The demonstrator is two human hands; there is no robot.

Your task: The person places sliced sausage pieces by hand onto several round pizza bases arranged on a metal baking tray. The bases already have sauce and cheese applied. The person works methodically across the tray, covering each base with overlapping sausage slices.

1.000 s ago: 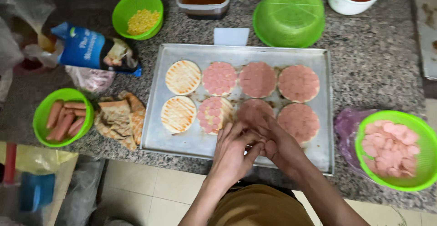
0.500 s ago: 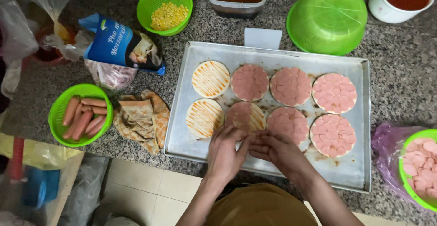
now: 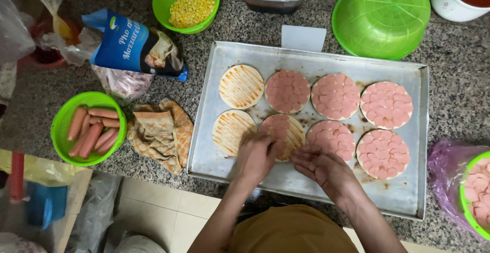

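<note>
Left hand: the left hand (image 3: 256, 156) rests fingers-down on the half-covered pizza base (image 3: 282, 134) in the front row of the baking tray (image 3: 408, 197), fingertips pressing sausage slices (image 3: 278, 125) — not closed around anything.
Right hand: the right hand (image 3: 321, 163) lies just beside it, fingers loosely curled toward the same base; whether it pinches a slice I cannot tell.
Handling: the slices look thin, soft and slick, best taken singly at the rim between fingertips; the base seems light and floppy, so it likely wants a flat lift from underneath.
Edges: raised tray rim close in front of both wrists.
Open room: bare metal at the tray's front and left — the two sauced bases (image 3: 236, 107) there are uncovered.
Supply: green bowl of slices (image 3: 477, 192) at far right.
</note>
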